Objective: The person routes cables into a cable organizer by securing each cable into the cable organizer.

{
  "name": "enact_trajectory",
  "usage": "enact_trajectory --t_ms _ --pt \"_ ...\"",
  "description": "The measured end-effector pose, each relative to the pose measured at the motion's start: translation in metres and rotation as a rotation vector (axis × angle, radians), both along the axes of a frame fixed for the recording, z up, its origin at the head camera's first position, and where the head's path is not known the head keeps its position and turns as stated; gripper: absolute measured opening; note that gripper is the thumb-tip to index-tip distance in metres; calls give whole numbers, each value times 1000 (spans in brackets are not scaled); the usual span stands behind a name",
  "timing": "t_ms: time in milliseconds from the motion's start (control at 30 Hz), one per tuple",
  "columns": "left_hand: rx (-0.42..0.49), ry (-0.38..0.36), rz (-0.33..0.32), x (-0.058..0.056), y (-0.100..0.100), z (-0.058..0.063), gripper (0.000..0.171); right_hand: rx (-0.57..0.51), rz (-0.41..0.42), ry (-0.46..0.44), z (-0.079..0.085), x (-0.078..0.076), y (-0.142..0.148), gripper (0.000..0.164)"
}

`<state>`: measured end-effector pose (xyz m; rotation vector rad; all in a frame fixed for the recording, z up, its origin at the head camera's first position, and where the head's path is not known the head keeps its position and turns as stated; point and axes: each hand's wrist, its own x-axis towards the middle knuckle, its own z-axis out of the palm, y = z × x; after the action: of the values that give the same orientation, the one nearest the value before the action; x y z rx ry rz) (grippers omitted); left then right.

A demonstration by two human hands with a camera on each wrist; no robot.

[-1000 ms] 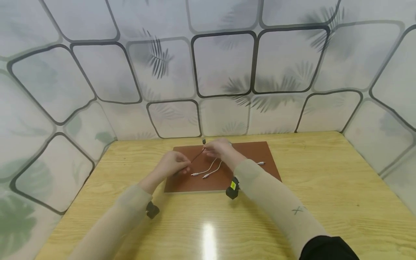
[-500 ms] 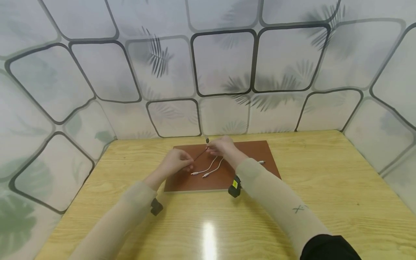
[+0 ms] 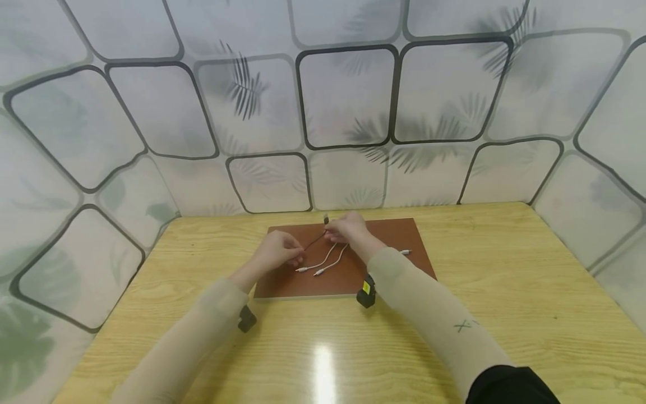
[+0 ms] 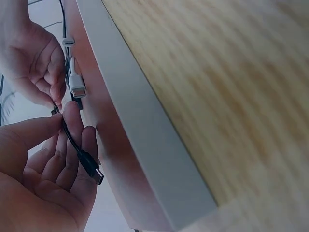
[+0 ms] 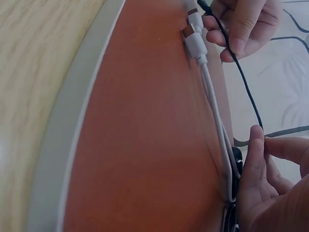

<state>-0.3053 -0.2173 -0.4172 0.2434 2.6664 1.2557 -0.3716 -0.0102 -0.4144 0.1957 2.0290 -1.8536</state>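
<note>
Between my hands a thin black charging cable [image 3: 315, 240] stretches above a brown board [image 3: 303, 289]. My left hand [image 3: 276, 251] pinches it between thumb and forefinger; in the left wrist view its small black plug [image 4: 90, 165] sticks out past those fingers. Farther along, my right hand [image 3: 348, 229] pinches the cable between thumb and fingertip. A black plug with a metal tip [image 3: 326, 219] rises just beyond the right fingertips. Two white cable plugs [image 5: 195, 46] lie on the board between the hands, their cords running back under the right hand.
The board lies on a wooden table [image 3: 454, 314], its pale front edge towards me. Another white plug [image 3: 405, 252] shows right of the right forearm. Darker cable loops [image 5: 236, 159] lie near the right hand. A patterned curtain [image 3: 348, 101] hangs behind the table.
Both hands have shifted slightly to the right, still pinching the black cable. The upper black plug has moved right with the right hand. The white cables have stayed in place.
</note>
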Motion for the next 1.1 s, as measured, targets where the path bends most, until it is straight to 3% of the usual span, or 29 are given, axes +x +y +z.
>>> enact_trajectory --t_ms 800,1100 --pt "-56 -27 32 -6 15 3 13 235 51 110 -4 -6 9 25" --pt "-96 -4 24 -8 16 4 13 473 83 200 0 -2 6 17"
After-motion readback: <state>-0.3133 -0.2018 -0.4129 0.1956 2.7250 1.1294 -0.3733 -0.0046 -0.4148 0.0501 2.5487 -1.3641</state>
